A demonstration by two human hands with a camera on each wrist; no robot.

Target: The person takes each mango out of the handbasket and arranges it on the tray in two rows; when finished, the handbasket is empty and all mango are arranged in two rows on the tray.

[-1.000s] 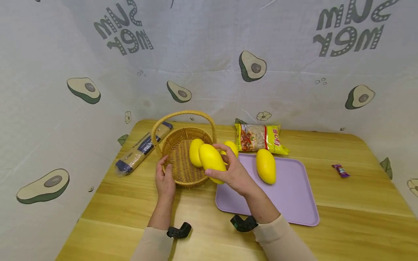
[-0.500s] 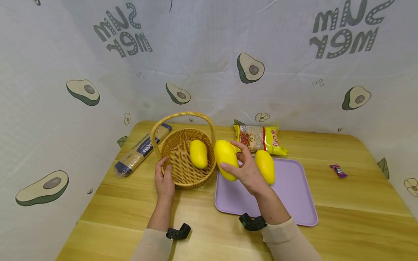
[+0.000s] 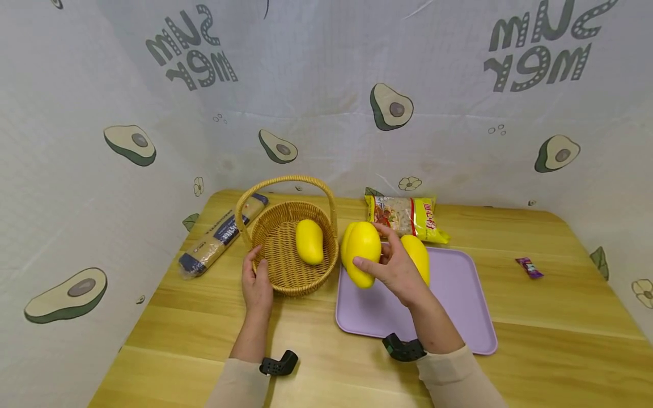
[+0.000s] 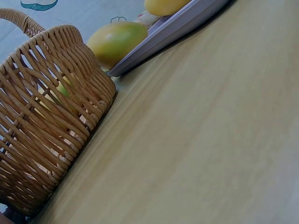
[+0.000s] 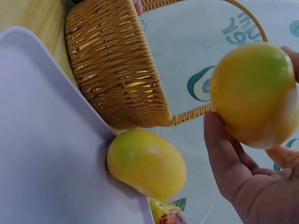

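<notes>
A yellow mango (image 3: 363, 253) is held between the thumb and fingers of my right hand (image 3: 400, 272), raised above the left part of the lilac tray (image 3: 454, 306). Just behind it, a second mango (image 5: 145, 163) lies at the tray's edge, mostly hidden in the head view. Partly covered by the right hand, another mango (image 3: 418, 258) rests on the tray. One mango (image 3: 309, 242) lies inside the round wicker basket (image 3: 291, 286). My left hand (image 3: 258, 289) grips the basket's near left rim, thumb over the edge and fingers along the outside.
Behind the basket at left lies a long blue-and-tan packet (image 3: 221, 235). A yellow food bag (image 3: 405, 218) sits beyond the tray. The arched handle (image 3: 285, 179) stands up over the basket. A small purple wrapped sweet (image 3: 529, 267) lies at right.
My right hand has carried its mango rightward, from beside the basket's right rim to over the tray. The left hand stays on the basket, and the mango inside has barely shifted.
</notes>
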